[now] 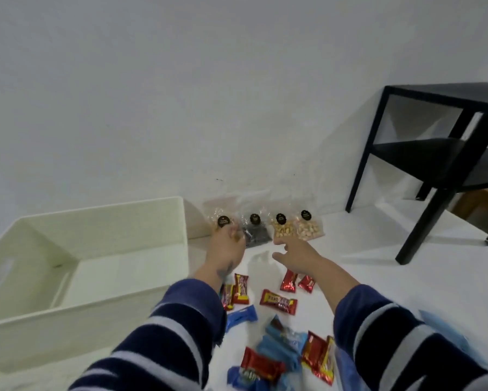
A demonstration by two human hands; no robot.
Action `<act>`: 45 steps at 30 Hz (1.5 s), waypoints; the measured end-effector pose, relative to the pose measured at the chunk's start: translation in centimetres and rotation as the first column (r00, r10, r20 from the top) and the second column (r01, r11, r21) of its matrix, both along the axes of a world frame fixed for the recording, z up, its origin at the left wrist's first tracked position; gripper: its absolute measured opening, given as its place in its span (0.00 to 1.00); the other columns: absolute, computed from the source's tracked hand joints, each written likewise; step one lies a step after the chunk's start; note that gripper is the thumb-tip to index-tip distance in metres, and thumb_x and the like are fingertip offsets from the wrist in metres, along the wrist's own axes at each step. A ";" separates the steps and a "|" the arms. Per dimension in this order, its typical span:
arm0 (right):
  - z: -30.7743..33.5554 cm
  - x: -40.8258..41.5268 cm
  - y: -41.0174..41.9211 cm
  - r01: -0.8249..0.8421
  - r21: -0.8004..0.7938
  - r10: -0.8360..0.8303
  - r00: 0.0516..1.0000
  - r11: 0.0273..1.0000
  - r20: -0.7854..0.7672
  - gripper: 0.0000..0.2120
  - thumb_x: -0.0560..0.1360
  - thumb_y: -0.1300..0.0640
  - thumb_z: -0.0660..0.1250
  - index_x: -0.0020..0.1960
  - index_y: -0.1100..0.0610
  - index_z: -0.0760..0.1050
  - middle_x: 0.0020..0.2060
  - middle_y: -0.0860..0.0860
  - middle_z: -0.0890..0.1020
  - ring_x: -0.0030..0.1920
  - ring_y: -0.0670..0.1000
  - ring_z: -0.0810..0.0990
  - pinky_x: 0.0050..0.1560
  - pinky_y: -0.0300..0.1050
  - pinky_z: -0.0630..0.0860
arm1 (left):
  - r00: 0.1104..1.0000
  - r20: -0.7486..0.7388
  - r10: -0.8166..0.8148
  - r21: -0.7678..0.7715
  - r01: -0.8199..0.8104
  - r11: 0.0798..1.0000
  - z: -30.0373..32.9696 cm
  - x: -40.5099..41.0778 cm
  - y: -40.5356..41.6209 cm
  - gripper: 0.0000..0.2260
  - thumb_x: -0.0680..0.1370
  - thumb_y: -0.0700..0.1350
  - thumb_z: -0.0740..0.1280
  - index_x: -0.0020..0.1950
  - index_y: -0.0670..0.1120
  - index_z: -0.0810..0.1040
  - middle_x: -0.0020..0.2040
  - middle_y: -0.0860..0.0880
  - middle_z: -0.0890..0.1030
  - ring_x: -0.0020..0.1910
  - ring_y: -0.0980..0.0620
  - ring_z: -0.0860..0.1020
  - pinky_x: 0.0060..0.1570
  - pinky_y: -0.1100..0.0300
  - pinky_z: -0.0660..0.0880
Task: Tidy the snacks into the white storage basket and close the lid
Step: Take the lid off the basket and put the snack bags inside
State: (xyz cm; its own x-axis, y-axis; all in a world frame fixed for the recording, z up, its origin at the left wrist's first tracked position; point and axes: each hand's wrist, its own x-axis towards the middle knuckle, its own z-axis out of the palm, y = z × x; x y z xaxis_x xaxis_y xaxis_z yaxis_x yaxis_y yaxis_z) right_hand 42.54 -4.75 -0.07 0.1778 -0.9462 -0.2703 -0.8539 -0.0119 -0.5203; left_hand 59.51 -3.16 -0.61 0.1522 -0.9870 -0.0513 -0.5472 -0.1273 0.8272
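A plain room in a home, it seems: a bare white painted wall [180, 94] meets a white floor [364, 263], and a small black two-tier side table [434, 153] stands on that floor, just right of the wall's foot.

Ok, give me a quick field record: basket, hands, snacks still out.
basket: white storage basket open, nothing visible inside, no lid in view
left hand: grips the leftmost clear nut bag by the wall
right hand: open, reaching toward the bag row
snacks out: three more clear bags; red and blue wrapped bars on the floor
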 end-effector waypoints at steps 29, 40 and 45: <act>-11.0 4.6 -16.0 0.290 -0.115 -0.194 0.839 0.950 0.509 0.30 0.78 0.70 0.56 0.72 0.43 0.66 0.63 0.50 0.76 0.39 0.45 0.74 0.35 0.38 0.75 | 0.926 0.160 0.342 -0.099 -0.330 0.939 -9.6 3.1 -12.3 0.43 0.76 0.36 0.66 0.74 0.67 0.43 0.63 0.48 0.71 0.58 0.48 0.75 0.58 0.50 0.74; 3.4 8.8 -12.3 0.279 -0.284 -0.015 0.737 0.917 0.676 0.27 0.77 0.69 0.58 0.70 0.44 0.70 0.39 0.39 0.67 0.46 0.48 0.70 0.49 0.42 0.71 | 0.927 0.193 0.322 -0.323 -0.250 0.913 4.4 8.7 -7.6 0.43 0.74 0.40 0.69 0.77 0.61 0.44 0.52 0.50 0.67 0.45 0.54 0.68 0.45 0.58 0.66; 6.4 15.5 -8.6 0.242 -0.339 0.048 0.748 0.909 0.662 0.26 0.78 0.67 0.58 0.69 0.44 0.70 0.40 0.43 0.70 0.43 0.48 0.71 0.50 0.43 0.71 | 0.919 0.111 0.378 -0.353 -0.319 0.879 6.3 15.5 -3.5 0.43 0.74 0.39 0.69 0.77 0.62 0.44 0.53 0.49 0.68 0.47 0.52 0.68 0.48 0.57 0.66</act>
